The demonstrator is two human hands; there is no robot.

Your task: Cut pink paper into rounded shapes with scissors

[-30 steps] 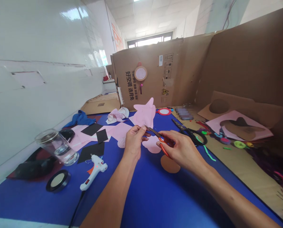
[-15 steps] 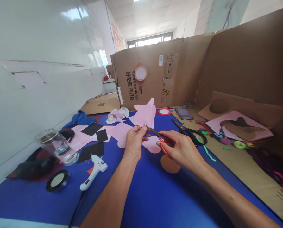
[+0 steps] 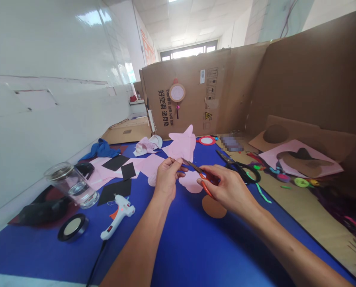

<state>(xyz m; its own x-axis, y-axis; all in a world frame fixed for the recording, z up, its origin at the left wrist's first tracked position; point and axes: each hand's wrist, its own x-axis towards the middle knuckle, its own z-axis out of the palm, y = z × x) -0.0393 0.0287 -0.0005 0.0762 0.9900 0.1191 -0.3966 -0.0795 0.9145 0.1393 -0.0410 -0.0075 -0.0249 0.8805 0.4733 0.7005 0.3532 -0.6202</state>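
Left hand (image 3: pixel 168 176) pinched on the pink paper (image 3: pixel 184 144), above the bench (image 3: pixel 180 247) toward its far edge; right hand (image 3: pixel 224 181) wrapped round the scissors (image 3: pixel 207 187), blades (image 3: pixel 192 164) at the paper's lower edge. Clean cutting calls for turning the paper, not the scissors.

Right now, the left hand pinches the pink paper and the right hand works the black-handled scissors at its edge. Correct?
Not quite: in the head view, the scissors in the right hand have orange handles; the black-handled pair lies beyond that hand. The left hand does pinch the pink paper.
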